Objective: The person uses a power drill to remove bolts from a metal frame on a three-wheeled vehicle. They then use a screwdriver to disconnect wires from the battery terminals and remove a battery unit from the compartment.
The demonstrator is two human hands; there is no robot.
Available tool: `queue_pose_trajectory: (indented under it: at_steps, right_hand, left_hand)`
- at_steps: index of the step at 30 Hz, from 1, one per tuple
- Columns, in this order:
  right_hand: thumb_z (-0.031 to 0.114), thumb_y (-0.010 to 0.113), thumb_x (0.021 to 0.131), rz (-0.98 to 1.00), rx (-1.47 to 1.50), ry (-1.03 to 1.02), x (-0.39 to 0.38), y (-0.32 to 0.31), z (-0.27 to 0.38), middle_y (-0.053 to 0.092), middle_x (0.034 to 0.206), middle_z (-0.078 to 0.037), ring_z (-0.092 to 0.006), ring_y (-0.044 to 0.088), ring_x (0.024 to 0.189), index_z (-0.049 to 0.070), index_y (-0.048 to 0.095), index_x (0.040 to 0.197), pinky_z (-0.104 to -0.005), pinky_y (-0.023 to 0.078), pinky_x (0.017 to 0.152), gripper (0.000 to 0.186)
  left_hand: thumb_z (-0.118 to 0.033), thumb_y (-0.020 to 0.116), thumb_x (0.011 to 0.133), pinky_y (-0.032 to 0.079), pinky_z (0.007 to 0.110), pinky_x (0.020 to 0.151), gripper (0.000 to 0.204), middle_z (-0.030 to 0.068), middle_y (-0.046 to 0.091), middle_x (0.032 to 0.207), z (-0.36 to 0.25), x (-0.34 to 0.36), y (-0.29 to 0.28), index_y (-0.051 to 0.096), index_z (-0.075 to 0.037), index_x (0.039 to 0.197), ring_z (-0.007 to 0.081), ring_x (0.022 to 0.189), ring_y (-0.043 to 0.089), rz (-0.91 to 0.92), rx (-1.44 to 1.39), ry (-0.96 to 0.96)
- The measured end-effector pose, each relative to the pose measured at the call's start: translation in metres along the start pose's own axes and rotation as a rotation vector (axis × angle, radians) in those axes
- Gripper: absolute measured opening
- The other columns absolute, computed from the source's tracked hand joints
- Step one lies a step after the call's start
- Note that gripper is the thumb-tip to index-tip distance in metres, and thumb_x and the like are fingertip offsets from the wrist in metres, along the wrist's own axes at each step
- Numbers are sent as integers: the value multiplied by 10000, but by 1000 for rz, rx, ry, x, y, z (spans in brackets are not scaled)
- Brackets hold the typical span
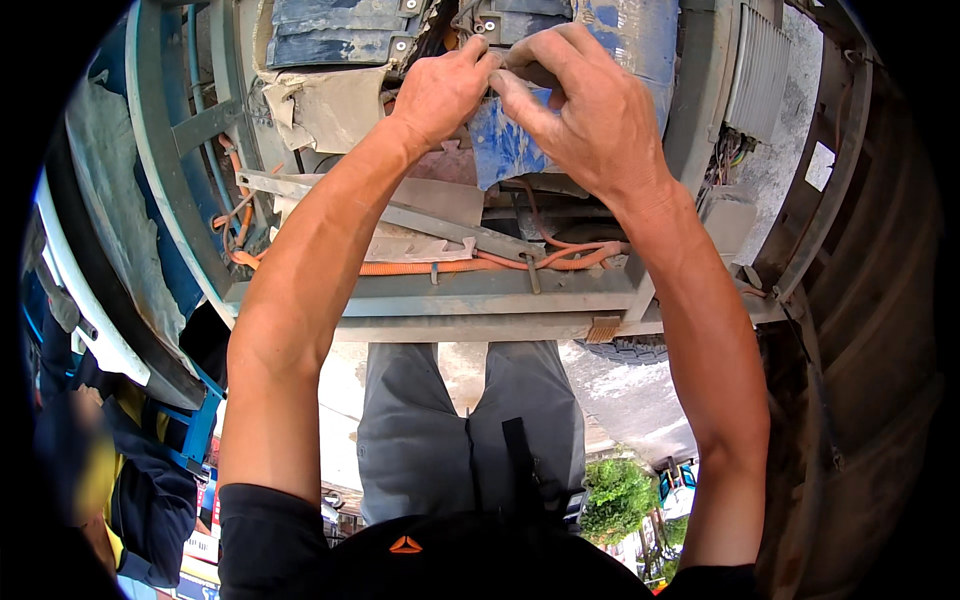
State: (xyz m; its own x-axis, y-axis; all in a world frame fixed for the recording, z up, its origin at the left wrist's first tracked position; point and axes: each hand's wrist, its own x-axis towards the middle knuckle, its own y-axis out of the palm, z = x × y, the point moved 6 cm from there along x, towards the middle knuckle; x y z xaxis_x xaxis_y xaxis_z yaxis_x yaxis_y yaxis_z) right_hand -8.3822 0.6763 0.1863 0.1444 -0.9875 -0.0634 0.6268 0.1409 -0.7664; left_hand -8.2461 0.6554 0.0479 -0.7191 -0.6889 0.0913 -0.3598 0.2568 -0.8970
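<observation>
My left hand [440, 95] and my right hand [595, 110] meet at the top centre, above a dusty battery-like pack with a blue cover [320, 38]. The fingers of my left hand are closed, their tips hidden from me. Thumb and index finger of my right hand curl together right beside them; whatever is pinched there is too small or covered to make out. Below my right hand hangs a torn blue sheet [505, 140]. Dark cable ends [468, 15] show just beyond the left fingertips, close to a bolt [490, 27].
A grey metal frame [490, 293] surrounds the pack. Orange corrugated conduit [425, 268] runs along its near side, under a slanting metal bar [460, 232]. A finned metal box [757, 70] with loose wires [730, 155] sits at right. Another person's dark sleeve [150, 510] appears at lower left.
</observation>
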Motion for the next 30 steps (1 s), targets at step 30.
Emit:
queue_pose_trajectory:
  at_steps: [30]
  right_hand:
    - [37,754,926,-145,42,113,-7,19,17,687,1229,-79,-262,703,1046,114,697,1310,-379,576,911,396]
  left_hand:
    - [-106,704,875,623,478,759,175,106,703,1075,15,19,-8,769,-83,1036,357,840,759,100,-87,78]
